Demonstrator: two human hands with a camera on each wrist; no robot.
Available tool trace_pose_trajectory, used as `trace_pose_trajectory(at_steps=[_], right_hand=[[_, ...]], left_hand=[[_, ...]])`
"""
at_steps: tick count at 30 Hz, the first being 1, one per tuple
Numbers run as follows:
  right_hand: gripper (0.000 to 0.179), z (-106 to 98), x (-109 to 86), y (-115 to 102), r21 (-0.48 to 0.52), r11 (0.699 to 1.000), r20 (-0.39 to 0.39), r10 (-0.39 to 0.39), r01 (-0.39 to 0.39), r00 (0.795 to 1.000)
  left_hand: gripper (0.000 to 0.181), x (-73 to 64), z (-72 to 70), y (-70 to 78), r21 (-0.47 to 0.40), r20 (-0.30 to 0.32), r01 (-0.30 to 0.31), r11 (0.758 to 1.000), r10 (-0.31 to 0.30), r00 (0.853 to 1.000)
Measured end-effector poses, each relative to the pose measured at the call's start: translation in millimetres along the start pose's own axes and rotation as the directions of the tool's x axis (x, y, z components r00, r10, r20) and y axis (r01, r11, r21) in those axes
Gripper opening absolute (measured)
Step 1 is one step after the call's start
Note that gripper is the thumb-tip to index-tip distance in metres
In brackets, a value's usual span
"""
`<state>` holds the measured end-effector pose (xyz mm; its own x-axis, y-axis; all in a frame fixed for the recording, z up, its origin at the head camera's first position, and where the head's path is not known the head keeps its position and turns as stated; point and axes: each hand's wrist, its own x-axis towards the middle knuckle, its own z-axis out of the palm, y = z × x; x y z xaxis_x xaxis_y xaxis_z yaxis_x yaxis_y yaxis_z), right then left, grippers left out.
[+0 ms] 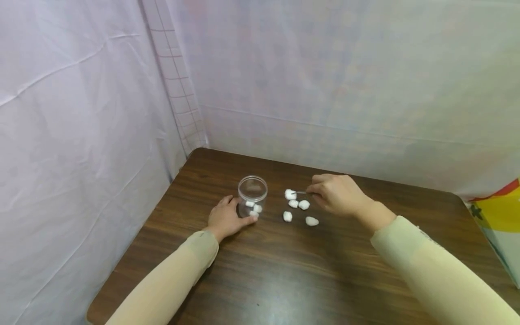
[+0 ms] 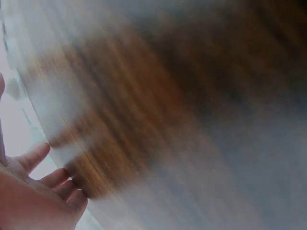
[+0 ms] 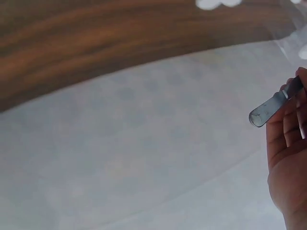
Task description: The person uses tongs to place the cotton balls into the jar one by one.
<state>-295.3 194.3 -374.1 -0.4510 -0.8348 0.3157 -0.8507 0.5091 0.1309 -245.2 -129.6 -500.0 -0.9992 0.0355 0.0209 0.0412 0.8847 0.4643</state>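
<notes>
A clear plastic jar [image 1: 253, 192] stands upright with its mouth open, and white cotton balls [image 1: 257, 208] lie at its bottom. My left hand [image 1: 228, 218] holds this jar low down, thumb at the front and fingers round the left side. Metal tweezers [image 1: 302, 192] are gripped in my right hand [image 1: 337, 194], pointing left. Their tips meet a cotton ball [image 1: 290, 194], the farthest of a loose group to the right of the jar. In the right wrist view the rounded back end of the tweezers [image 3: 267, 110] sticks out from the fingers.
Other cotton balls [image 1: 304, 205] lie on the brown wooden table [image 1: 276, 271], between the jar and my right forearm. White cloth [image 1: 345, 90] hangs behind the table and along its left side. A yellow and red printed item [image 1: 501, 210] shows at the right edge.
</notes>
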Motion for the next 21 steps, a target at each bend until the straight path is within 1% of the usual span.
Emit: trace_pose_trajectory(at_steps=[4,8,12,15,18,21], right_hand=[[0.016,-11.9,22.8,-2.3,0.002,1.000,0.008,-0.016,0.016,1.000],[0.018,-14.4,44.1,-7.1,0.008,1.000,-0.005,-0.023,0.023,1.000],[0.019,-6.9,62.5,-15.9,0.010,0.999,-0.006,-0.034,0.034,0.999],[0.018,1.4,72.6,-21.6,0.014,0.999,0.001,-0.048,0.048,0.999],[0.017,8.5,79.1,-26.2,0.017,0.998,0.011,-0.061,0.061,0.998],[0.017,13.2,81.3,-29.5,0.014,0.998,0.025,-0.060,0.060,0.998]], left_hand=[[0.087,-1.0,0.8,1.2,-0.007,0.004,0.001,1.000,-0.001,1.000],[0.087,-2.6,-1.5,4.4,-0.013,0.016,0.008,1.000,-0.008,1.000],[0.086,-3.2,-3.8,5.0,-0.013,0.018,0.014,1.000,-0.013,1.000],[0.087,-2.9,-4.3,5.1,-0.013,0.019,0.017,1.000,-0.017,1.000],[0.087,-3.2,-5.1,5.2,-0.016,0.021,0.019,1.000,-0.018,1.000],[0.088,-3.3,-5.5,6.1,-0.018,0.027,0.021,1.000,-0.020,0.999]])
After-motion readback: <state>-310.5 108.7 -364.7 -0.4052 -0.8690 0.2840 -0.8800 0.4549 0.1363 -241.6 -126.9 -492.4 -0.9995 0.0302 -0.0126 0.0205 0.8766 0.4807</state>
